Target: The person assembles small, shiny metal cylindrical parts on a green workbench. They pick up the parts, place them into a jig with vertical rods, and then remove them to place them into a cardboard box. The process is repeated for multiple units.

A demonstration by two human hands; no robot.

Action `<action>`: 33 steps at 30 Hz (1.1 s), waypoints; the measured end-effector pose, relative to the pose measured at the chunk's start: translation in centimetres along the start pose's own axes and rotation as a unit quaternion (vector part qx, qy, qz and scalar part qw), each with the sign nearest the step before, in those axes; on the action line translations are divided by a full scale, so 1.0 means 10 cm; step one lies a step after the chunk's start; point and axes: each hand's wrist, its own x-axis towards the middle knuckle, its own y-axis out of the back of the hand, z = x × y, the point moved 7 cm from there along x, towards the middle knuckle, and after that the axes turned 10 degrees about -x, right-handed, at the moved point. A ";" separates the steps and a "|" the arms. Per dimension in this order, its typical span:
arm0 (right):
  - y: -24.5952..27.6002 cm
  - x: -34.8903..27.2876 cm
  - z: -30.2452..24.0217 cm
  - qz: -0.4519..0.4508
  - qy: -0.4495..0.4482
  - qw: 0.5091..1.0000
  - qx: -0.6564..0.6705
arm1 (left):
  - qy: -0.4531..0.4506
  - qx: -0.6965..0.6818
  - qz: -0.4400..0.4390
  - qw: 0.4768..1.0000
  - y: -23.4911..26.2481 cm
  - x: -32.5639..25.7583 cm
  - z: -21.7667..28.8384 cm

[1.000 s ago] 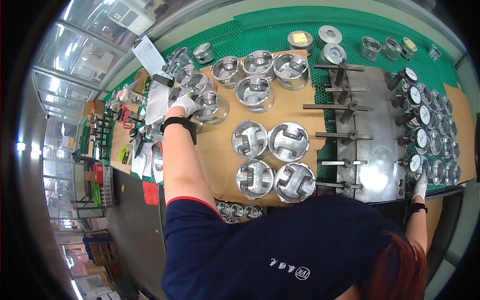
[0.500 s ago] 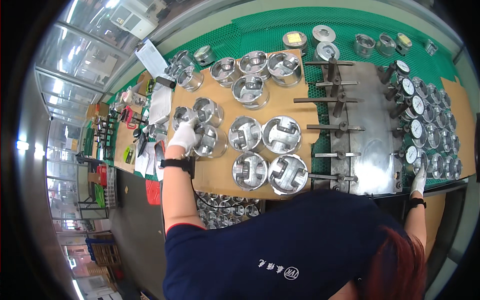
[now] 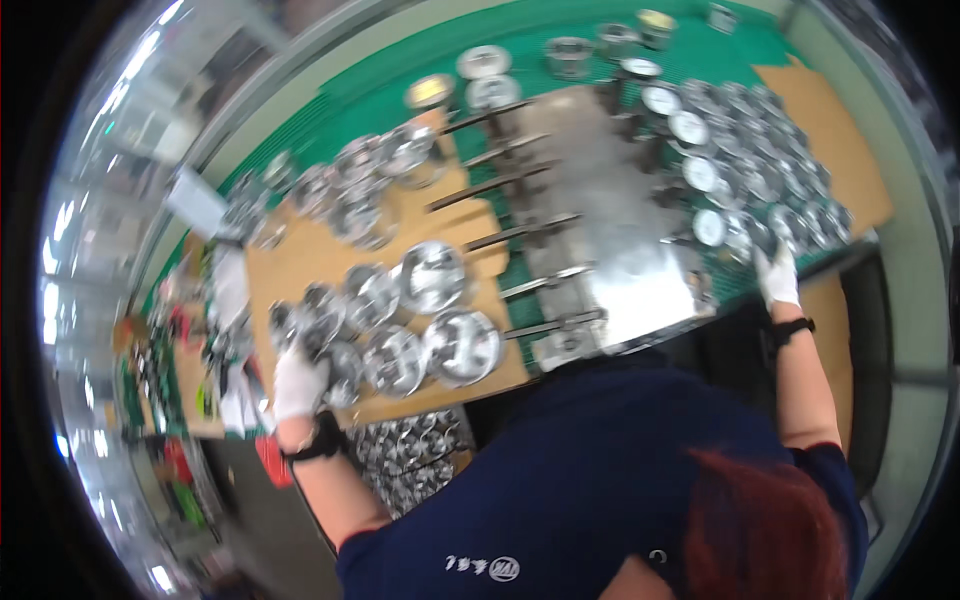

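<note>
My left hand point(image 3: 300, 383), in a white glove, reaches in among a small group of silver engine pistons point(image 3: 343, 372) at the left of the brown cardboard. Its fingertips are at the pistons' rims, blurred by motion, so their grip is unclear. At the right, my gloved right hand point(image 3: 777, 275) has thumb and fingers on either side of a dark, round piston point(image 3: 763, 238) at the near edge of the crowded piston group. Beside that hand is the nearest white dial gauge point(image 3: 709, 228). Larger pistons point(image 3: 463, 346) stand with their open undersides up on the cardboard point(image 3: 390, 406).
A metal plate point(image 3: 620, 220) spans the bench middle, with several bars point(image 3: 508, 187) jutting from its left side and dial gauges along its right. More pistons point(image 3: 569, 57) stand on the green mat at the back. Below the bench front lie many pistons point(image 3: 410, 450).
The whole view has swung, so the bench appears tilted and shifted left, with motion blur. Both hands stay at their piston groups; the right hand's fingers now straddle a piston.
</note>
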 end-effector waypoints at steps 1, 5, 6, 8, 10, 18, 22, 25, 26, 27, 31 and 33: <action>0.19 -0.01 -0.14 0.051 0.097 0.993 -0.050 | 0.025 0.017 0.010 0.999 0.06 -0.04 0.10; 0.49 0.14 -0.34 0.023 0.140 0.983 -0.118 | -0.075 0.049 0.116 0.989 0.12 -0.19 0.64; 0.51 0.20 -0.39 0.016 0.147 0.982 -0.117 | -0.078 -0.008 0.102 0.992 0.03 -0.24 0.83; 0.57 0.34 -0.48 -0.006 0.164 0.979 -0.124 | -0.095 0.003 0.075 0.993 -0.14 -0.32 1.11; 0.53 0.55 -0.35 -0.050 0.166 0.968 -0.184 | -0.106 0.009 0.046 0.993 -0.28 -0.49 1.45; 0.49 1.09 -0.12 -0.240 0.318 0.856 -0.328 | -0.067 -0.132 0.098 0.984 -0.75 -1.53 2.43; 0.15 1.28 0.23 -0.255 0.380 0.858 -0.234 | 0.018 -0.054 0.082 0.995 -1.09 -1.83 3.00; 0.03 1.35 0.37 -0.192 0.418 0.876 -0.144 | 0.000 -0.076 0.063 0.995 -1.27 -1.96 3.63; 0.00 1.36 0.39 -0.201 0.417 0.877 -0.132 | -0.040 -0.027 0.060 0.997 -1.34 -1.96 3.89; -0.01 1.37 0.38 -0.208 0.413 0.878 -0.121 | -0.085 0.001 0.046 0.995 -1.40 -1.91 4.26; -0.06 1.50 0.40 -0.216 0.387 0.896 -0.025 | -0.237 -0.001 -0.030 0.971 -1.94 -1.58 5.31; 0.05 1.43 0.44 -0.223 0.351 0.909 -0.018 | -0.306 -0.025 -0.113 0.945 -2.41 -1.35 5.86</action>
